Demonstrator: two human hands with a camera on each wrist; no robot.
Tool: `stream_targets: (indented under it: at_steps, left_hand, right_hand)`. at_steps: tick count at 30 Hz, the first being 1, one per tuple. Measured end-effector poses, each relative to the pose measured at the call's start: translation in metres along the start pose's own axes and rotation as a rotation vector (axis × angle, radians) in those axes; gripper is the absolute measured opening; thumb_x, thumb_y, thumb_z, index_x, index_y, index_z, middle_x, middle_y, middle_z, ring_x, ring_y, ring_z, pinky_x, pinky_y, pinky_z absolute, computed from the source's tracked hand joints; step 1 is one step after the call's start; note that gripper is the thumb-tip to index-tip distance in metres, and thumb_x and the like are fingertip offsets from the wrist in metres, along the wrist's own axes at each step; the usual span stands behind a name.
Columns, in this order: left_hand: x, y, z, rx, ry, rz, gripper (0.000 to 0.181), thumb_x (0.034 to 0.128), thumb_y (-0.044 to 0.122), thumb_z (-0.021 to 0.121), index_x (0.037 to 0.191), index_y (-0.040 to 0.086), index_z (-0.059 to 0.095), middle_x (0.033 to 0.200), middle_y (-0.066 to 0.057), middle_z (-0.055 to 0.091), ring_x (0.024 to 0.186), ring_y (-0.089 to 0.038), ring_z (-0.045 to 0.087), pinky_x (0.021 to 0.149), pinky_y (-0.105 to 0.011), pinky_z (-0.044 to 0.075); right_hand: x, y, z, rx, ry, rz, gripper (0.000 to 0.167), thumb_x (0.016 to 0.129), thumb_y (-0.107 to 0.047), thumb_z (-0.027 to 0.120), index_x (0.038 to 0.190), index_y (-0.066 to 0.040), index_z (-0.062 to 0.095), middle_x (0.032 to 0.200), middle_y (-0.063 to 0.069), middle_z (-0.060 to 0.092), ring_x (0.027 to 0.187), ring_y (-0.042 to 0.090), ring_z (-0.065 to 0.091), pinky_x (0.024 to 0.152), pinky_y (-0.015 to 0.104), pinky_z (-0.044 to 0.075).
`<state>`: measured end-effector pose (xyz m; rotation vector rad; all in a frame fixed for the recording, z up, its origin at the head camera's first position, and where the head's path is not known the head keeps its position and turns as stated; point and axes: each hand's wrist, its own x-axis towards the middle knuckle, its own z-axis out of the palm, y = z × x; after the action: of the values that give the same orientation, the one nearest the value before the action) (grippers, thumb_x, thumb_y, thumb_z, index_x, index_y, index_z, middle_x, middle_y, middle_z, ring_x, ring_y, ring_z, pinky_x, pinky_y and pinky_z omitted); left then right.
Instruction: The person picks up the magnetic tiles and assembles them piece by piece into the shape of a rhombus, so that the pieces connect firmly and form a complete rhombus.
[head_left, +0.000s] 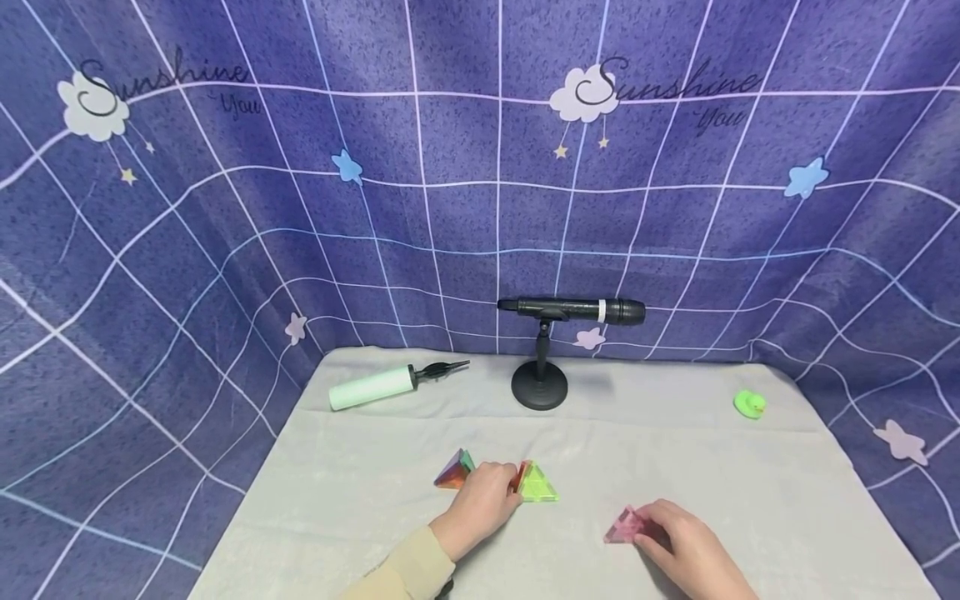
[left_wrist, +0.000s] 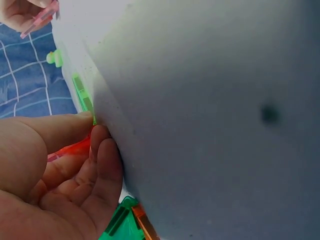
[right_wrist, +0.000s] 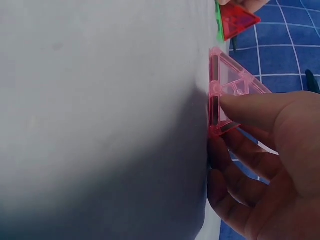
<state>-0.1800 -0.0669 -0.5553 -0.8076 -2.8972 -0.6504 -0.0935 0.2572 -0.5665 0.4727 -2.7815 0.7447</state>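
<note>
My left hand [head_left: 483,500] pinches a red triangular tile [head_left: 519,476] between thumb and fingers. The tile stands tilted beside a yellow-green triangle [head_left: 537,485] on the cloth; in the left wrist view the thumb tip is at the edge of that green piece [left_wrist: 83,95]. Left of this hand stand purple, orange and green tiles [head_left: 454,472], partly covered by it. Further right, my right hand [head_left: 686,546] grips a pink triangular tile [head_left: 624,527], its thumb on the near face and fingers behind, in the right wrist view, where the tile [right_wrist: 231,80] stands up on the cloth.
A black microphone on a round stand [head_left: 540,386] stands at the back middle. To its left lies a pale green pump [head_left: 372,388] with a black nozzle. A small green duck [head_left: 750,404] sits at the back right. Patterned blue curtain [head_left: 465,217] hangs behind the white-covered table.
</note>
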Motion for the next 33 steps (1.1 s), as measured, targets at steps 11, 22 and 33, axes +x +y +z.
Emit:
stream_targets:
  at_steps: [11,22,33]
  left_hand:
    - [0.001,-0.001,0.001,0.01,0.002,0.005,0.035,0.0808,0.01,0.083,0.068,0.018,0.051,0.06,0.011,0.042,0.057,-0.007,0.041,0.053,-0.027,0.035]
    - [0.001,0.0,0.001,0.006,0.0,-0.003,0.034,0.0818,0.012,0.083,0.068,0.017,0.053,0.06,0.011,0.043,0.056,-0.008,0.04,0.053,-0.028,0.034]
    - [0.001,-0.001,0.001,0.011,0.014,0.002,0.037,0.0807,0.011,0.083,0.067,0.018,0.05,0.06,0.011,0.042,0.056,-0.008,0.04,0.052,-0.027,0.033]
  right_hand:
    - [0.015,-0.009,0.006,0.072,-0.008,-0.009,0.022,0.087,-0.018,0.086,0.089,-0.027,0.065,0.078,-0.024,0.05,0.07,-0.003,0.047,0.064,0.027,0.045]
    - [0.031,-0.021,0.016,0.109,0.023,-0.013,0.03,0.084,-0.009,0.085,0.081,-0.026,0.06,0.068,-0.022,0.046,0.059,-0.003,0.042,0.055,0.022,0.039]
    - [0.048,-0.029,0.029,0.065,0.102,-0.056,0.034,0.082,-0.008,0.086,0.073,-0.026,0.059,0.063,-0.024,0.044,0.056,-0.006,0.039,0.052,0.021,0.038]
